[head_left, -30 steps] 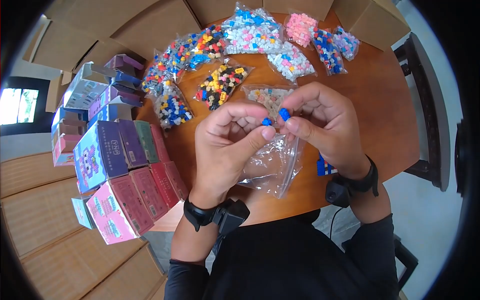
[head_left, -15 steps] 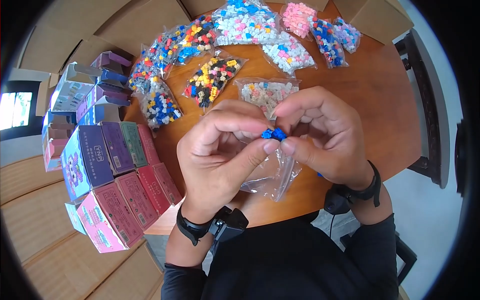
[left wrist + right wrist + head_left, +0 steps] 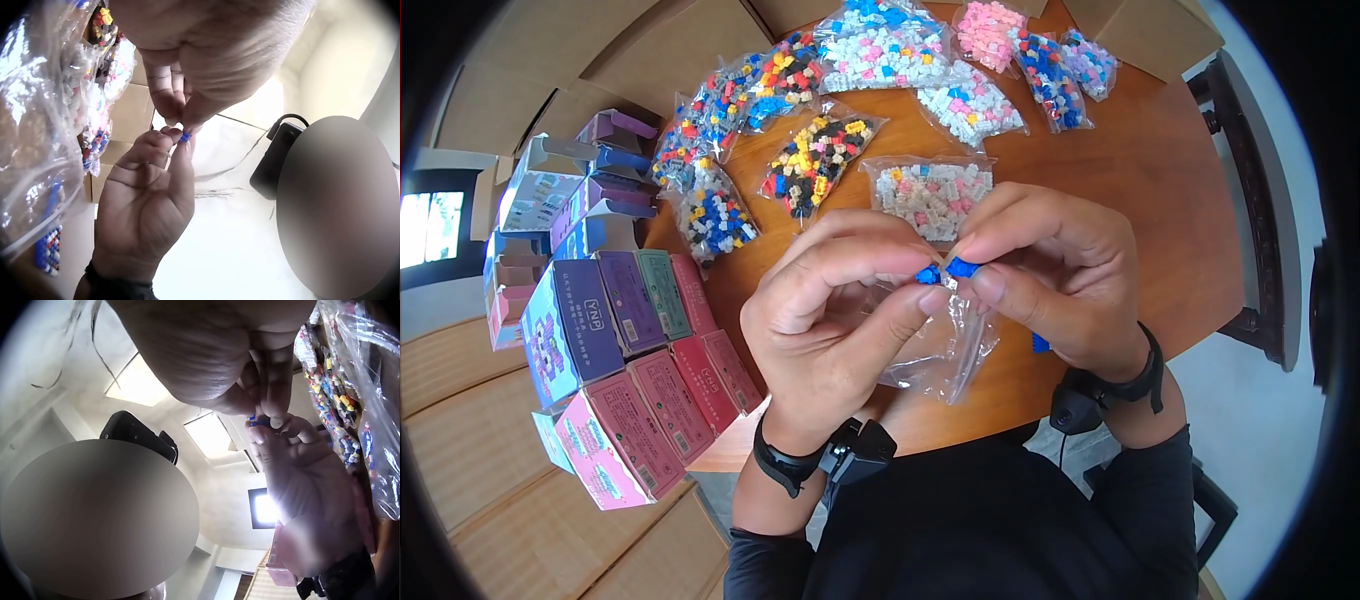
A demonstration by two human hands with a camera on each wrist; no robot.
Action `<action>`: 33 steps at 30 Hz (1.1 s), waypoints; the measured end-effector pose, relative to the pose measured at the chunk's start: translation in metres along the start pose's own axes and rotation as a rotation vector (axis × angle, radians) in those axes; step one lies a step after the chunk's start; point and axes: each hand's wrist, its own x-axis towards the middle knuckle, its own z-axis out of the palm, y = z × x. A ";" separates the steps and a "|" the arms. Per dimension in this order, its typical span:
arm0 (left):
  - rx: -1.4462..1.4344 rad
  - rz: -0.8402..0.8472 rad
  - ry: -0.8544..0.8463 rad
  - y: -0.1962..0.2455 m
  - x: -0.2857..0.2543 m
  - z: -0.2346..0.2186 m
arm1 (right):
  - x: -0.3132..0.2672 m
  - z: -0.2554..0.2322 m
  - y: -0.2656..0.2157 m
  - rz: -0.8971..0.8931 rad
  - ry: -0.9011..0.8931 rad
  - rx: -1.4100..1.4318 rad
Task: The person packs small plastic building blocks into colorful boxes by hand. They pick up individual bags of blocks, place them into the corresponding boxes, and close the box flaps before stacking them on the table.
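Note:
In the head view my left hand [image 3: 825, 310] pinches a small blue building brick [image 3: 928, 274] between thumb and forefinger. Facing it, my right hand [image 3: 1065, 275] pinches another blue brick [image 3: 962, 267] the same way, a narrow gap between the two. Both hands are raised over an open-looking clear plastic bag [image 3: 935, 370] that lies on the table. From the left wrist, a bit of blue brick [image 3: 185, 136] shows where the fingertips meet. Part of a blue built piece [image 3: 1040, 343] peeks out beside my right wrist; the left wrist view shows its patterned studs [image 3: 49, 250].
Beyond my hands lies a bag of white and pink bricks [image 3: 935, 195] on the wooden table [image 3: 1140, 200]. Several more brick bags, such as a black-and-yellow one [image 3: 820, 155], curve along the back. Printed boxes [image 3: 670, 390] are stacked at the left, cardboard cartons [image 3: 1145, 40] behind.
The two blue bricks, apart at first, came together half a second ago and are now slightly apart again. Both hands keep pinching them; the head view has shifted a little.

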 end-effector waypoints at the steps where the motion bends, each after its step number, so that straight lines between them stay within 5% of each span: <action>1: -0.019 -0.004 -0.001 0.000 0.000 0.000 | 0.000 -0.001 0.000 -0.008 -0.009 -0.001; 33: 0.140 0.098 -0.016 0.002 -0.002 0.004 | -0.002 -0.002 -0.004 -0.078 -0.078 -0.060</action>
